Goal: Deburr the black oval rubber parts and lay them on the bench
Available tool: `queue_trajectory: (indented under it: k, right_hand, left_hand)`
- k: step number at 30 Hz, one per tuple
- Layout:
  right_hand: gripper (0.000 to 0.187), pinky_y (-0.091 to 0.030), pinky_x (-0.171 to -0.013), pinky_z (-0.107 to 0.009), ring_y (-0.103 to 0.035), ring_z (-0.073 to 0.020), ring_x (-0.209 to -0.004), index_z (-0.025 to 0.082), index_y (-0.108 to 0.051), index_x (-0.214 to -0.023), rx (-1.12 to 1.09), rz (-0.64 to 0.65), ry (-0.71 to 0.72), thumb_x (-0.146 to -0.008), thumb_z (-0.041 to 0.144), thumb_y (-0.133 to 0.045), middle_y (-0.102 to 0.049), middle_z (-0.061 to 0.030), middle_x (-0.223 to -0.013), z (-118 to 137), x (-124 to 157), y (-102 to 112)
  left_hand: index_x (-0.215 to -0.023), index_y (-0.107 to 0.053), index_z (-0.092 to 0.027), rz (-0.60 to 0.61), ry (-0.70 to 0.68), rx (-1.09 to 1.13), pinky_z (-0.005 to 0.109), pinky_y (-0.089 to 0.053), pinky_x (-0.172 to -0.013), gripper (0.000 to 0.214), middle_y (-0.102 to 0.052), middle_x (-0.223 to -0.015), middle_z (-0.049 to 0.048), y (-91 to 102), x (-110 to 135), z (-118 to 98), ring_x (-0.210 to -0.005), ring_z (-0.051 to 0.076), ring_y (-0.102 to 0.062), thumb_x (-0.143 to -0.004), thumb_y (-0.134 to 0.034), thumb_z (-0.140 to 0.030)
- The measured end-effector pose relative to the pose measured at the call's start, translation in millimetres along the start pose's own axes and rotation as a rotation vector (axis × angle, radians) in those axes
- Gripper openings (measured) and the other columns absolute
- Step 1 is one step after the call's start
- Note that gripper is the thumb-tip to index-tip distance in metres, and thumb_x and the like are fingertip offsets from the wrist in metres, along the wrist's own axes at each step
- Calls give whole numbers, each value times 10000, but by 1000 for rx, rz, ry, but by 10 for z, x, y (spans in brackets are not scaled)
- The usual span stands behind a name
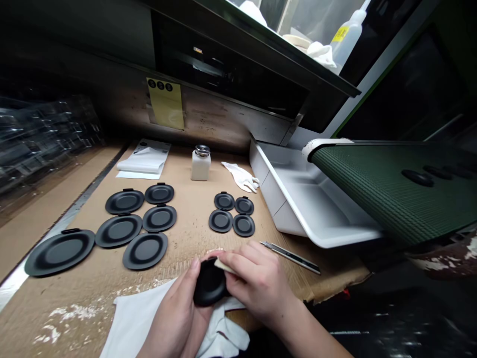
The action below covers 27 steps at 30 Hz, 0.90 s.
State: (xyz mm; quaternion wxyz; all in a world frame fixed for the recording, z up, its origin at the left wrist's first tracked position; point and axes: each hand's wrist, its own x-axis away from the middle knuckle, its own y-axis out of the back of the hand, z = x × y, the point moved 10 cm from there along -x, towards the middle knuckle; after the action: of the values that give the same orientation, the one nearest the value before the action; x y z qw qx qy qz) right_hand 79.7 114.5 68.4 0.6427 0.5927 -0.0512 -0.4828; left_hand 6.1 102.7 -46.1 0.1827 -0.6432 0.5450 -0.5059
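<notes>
My left hand (pixel 178 309) grips a black oval dished part (pixel 209 284), tilted up near the bench's front edge. Pinched in the fingers of my right hand (pixel 257 278) is a small beige piece (pixel 224 265), perhaps a folded sanding strip, pressed against the part's upper rim. A white cloth (pixel 139 315) lies beneath both hands. Just beyond them sits a group of small black dished parts (pixel 244 225). Larger black dished parts (pixel 145 250) with little tabs are spread out on the left. To the right of my right hand lies a utility knife (pixel 292 256).
Cardboard (pixel 186 191) covers the bench. At the back stand a white pump bottle (pixel 200 164), white papers (pixel 145 160) and a white glove (pixel 241 176). A grey tray (pixel 294 214) and green conveyor belt (pixel 372 184) occupy the right. Clear plastic trays (pixel 44 129) are stacked left.
</notes>
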Motion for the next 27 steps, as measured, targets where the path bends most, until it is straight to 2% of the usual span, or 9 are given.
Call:
queue_trajectory:
  k: [2,7,12,15,19,22,24,27]
  right_hand:
    - [224,-403,-621,-268,-485,-155,-696,196,-629,-995,-19,-2,8,-813,168,-503,-632,-21,-786,17,-14,-9]
    - [184,-384,-599,-266,-470,-147,-655,198,-647,-919,13,20,-32,-816,173,-497,-599,-17,-711,-21,18,-8]
    - [240,-404,-631,-261,-501,-146,-700,226,-629,-1019,-14,-3,-23,-825,191,-493,-611,-14,-753,-4,1,-26]
    - [218,-418,-629,-264,-512,-147,-692,219,-642,-977,-15,-14,-39,-820,182,-496,-617,-20,-753,-36,69,-8]
    - [208,-458,-667,-263,-558,-149,-736,208,-626,-951,-105,8,-111,-787,136,-519,-637,-25,-803,-150,217,136]
    - [223,-480,-710,-262,-592,-150,-781,216,-594,-1006,-166,-102,-216,-803,151,-528,-649,-28,-866,-210,249,324]
    - [246,-490,-734,-258,-608,-151,-804,221,-576,-1055,-180,-164,-221,-821,164,-524,-655,-33,-905,-119,216,334]
    - [195,-505,-703,-261,-614,-161,-764,212,-605,-1005,-191,-201,-185,-834,194,-514,-657,-41,-843,112,141,155]
  left_hand:
    - [-984,-664,-142,-18,-13,1,358,-351,-1017,244,-676,-1054,80,17,2,-16,-1139,222,-507,-835,-518,-269]
    - [-982,-664,-111,23,3,-13,328,-366,-1004,277,-665,-1079,103,-19,10,2,-1139,230,-505,-834,-517,-292]
    - [-996,-654,-135,13,-14,-15,353,-383,-994,254,-665,-1087,86,1,7,-9,-1141,232,-508,-833,-521,-278]
    - [-994,-651,-111,34,-8,-4,336,-400,-980,274,-658,-1104,108,-19,4,1,-1140,238,-513,-840,-507,-285]
    - [-977,-651,-82,4,1,17,328,-408,-971,290,-648,-1113,164,-4,-2,10,-1136,245,-524,-849,-488,-283]
    - [-988,-647,-100,-1,-9,43,340,-389,-987,279,-637,-1136,166,-5,2,-12,-1144,237,-519,-853,-475,-274]
    - [-975,-651,-118,28,-8,74,341,-367,-1004,279,-641,-1137,145,-35,12,-24,-1152,229,-512,-859,-460,-285]
    - [-931,-663,-125,60,-1,103,342,-339,-1022,299,-658,-1102,127,-71,39,-36,-1147,231,-514,-864,-436,-308]
